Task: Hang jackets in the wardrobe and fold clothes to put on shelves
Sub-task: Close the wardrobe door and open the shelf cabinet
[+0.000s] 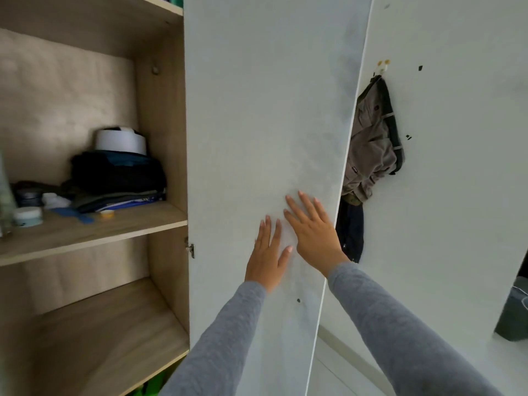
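Observation:
A white wardrobe door (257, 110) stands in front of me, swung partly across the wooden wardrobe (163, 115). My left hand (267, 254) lies flat on the door with straight fingers. Beside it, my right hand (313, 232) also presses flat on the door near its right edge. A stack of folded dark clothes (117, 178) sits on the middle shelf (85, 232), with a white round box (121, 141) on top. A grey-brown garment (371, 144) hangs from a hook (383, 67) on the white wall behind the door.
Small jars and tubs (27, 215) stand at the left of the middle shelf. The lower shelf (100, 338) shows bare wood. A metal hinge (191, 249) sits on the wardrobe side. A dark bin (514, 318) is at the right edge by the wall.

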A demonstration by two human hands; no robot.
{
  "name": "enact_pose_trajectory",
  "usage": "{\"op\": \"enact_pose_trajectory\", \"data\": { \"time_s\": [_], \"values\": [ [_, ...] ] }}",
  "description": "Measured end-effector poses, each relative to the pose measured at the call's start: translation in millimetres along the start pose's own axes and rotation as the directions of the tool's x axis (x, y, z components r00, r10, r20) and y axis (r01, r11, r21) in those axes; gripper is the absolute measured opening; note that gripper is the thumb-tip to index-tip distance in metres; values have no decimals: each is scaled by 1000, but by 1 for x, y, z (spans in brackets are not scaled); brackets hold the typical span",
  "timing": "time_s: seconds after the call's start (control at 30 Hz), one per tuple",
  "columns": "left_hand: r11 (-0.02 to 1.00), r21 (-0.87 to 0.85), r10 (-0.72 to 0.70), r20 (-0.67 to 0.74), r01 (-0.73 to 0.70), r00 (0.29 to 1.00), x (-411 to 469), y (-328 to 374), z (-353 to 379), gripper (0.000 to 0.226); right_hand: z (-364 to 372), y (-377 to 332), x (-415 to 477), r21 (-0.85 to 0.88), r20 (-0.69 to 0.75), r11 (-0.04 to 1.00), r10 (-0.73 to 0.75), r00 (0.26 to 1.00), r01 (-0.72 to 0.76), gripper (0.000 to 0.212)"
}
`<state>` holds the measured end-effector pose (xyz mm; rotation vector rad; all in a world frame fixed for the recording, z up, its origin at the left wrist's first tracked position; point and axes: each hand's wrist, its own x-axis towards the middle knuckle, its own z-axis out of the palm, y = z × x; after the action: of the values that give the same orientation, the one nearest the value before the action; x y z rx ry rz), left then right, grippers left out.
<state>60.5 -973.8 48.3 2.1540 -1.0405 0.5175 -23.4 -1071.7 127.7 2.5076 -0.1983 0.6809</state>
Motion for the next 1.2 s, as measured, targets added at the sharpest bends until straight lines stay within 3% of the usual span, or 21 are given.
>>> {"op": "enact_pose_trajectory", "data": {
  "time_s": [0.13, 0.3, 0.43, 0.6, 0.8, 0.9, 1.07, 1.2],
  "values": [
    [992, 32, -126, 0, 126, 992, -30, -36, -28, 62, -4, -47, 7, 285, 123, 956, 34, 992, -68, 59],
    [955, 50, -288, -88, 293, 954, -80, -81, -101, 57, -31, -127, 25, 668, 144, 736, 22, 989, -114, 54],
    [886, 95, -427, -213, 453, 879, -134, -119, -177, 56, -72, -207, 37, 840, 119, 540, -87, 989, -54, 44],
    [783, 152, -542, -308, 603, 782, -230, -150, -278, 53, -134, -310, 37, 910, 66, 412, -263, 962, 50, 41],
    [569, 154, -640, -533, 808, 553, -389, -150, -408, 49, -233, -458, -14, 961, -68, 199, -495, 866, 190, 39],
    [459, 106, -657, -628, 882, 417, -481, -133, -461, 49, -288, -533, -61, 960, -150, 99, -609, 779, 262, 40],
    [211, 33, -591, -792, 977, 154, -641, -74, -547, 46, -399, -651, -157, 911, -349, -140, -760, 548, 387, 35],
    [46, -56, -508, -861, 997, -25, -746, -20, -590, 44, -472, -722, -243, 837, -494, -318, -790, 365, 445, 33]
  ]
}}
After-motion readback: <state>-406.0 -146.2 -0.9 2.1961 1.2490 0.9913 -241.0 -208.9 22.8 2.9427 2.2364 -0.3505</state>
